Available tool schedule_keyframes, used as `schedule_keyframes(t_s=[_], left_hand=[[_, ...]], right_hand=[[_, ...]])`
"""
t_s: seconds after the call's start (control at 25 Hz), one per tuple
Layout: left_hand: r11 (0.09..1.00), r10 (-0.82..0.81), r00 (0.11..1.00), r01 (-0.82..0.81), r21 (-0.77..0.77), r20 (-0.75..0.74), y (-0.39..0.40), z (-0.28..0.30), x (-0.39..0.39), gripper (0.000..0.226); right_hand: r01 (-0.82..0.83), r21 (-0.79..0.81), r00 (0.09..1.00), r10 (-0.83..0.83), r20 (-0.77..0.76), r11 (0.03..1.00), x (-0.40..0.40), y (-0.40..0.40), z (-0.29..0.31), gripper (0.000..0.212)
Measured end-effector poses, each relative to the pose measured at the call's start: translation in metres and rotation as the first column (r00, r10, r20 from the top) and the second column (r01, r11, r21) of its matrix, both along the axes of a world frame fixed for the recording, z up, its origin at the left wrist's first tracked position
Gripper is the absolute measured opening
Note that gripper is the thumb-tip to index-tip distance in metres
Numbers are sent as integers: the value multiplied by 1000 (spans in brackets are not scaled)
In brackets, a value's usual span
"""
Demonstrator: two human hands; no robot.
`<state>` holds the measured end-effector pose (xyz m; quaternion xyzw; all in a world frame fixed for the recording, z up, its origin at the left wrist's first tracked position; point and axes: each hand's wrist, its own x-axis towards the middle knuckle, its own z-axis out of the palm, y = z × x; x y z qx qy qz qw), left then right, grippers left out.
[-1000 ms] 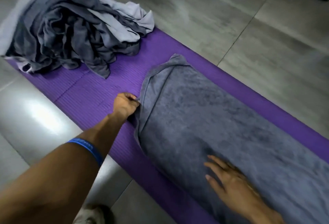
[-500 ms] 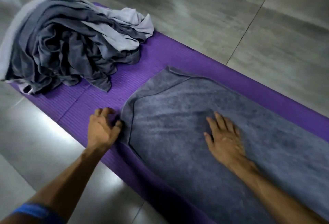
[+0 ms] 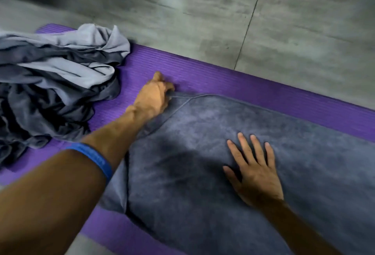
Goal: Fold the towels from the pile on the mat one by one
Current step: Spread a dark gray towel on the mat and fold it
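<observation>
Head camera, looking down at a grey tiled floor point(image 3: 203, 11) where a purple ribbed mat point(image 3: 223, 80) runs from the upper left toward the lower right.

A dark grey towel point(image 3: 203, 183) lies spread flat on the mat and fills most of the lower right of the view. Its near left edge is doubled over, showing a second layer along the fold.

The left hand point(image 3: 152, 97) reaches forward to the towel's far left corner. Its fingers point(image 3: 169, 88) are curled, pinching the hemmed edge of the towel at that corner, down against the mat. A blue wristband point(image 3: 95, 160) circles the left forearm, which crosses the left part of the towel.

The right hand point(image 3: 255, 173) lies palm down on the middle of the towel. Its fingers point(image 3: 243, 147) are straight and spread, pressing on the cloth and gripping nothing.

At the left, a rumpled pile of towels point(image 3: 56, 84) sits on the mat, mixing dark grey and pale grey cloth. The pile lies near the left hand but apart from it, with a strip of bare mat between the pile and the spread towel.
</observation>
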<state>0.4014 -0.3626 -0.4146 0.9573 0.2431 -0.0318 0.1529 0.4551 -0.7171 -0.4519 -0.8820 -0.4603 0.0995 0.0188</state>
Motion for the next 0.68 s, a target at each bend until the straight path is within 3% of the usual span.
schedule_keyframes(t_s=[0.04, 0.12, 0.2, 0.24, 0.32, 0.4, 0.44, 0.56, 0.68], left_hand=[[1000, -17, 1000, 17, -17, -4, 8, 0, 11, 25], [965, 216, 974, -203, -168, 64, 16, -1, 26, 16], [804, 534, 827, -433, -408, 176, 9, 2, 33, 29], [772, 593, 771, -462, -437, 232, 2, 2, 28, 37], [925, 375, 868, -328, -192, 324, -19, -4, 3, 38], [995, 99, 965, -101, -4, 244, -40, -16, -26, 41], [997, 55, 984, -63, 40, 170, -42, -22, -34, 48], [990, 47, 998, -42, 136, -36, -32, -25, -11, 56], [991, 133, 984, -131, 27, -119, -42, -3, -4, 62]], right_hand=[[3, 7, 1000, -3, -2, 1000, 0, -1, 0, 67], [1, 13, 1000, -1, 4, 1000, -1, 0, 0, 66], [-3, 19, 1000, 3, 15, 1000, 0, 0, -2, 66], [-5, 22, 1000, 5, 16, 1000, 0, 1, -2, 66], [-7, 21, 1000, 7, 10, 1000, -1, 2, -3, 67], [-2, 14, 1000, 2, 9, 1000, 0, 0, -4, 68], [-1, 13, 1000, 1, 7, 1000, 0, 0, -3, 68], [-2, 19, 1000, 2, 7, 1000, -2, 1, -3, 69], [-5, 26, 1000, 5, -6, 1000, -2, 1, -3, 69]])
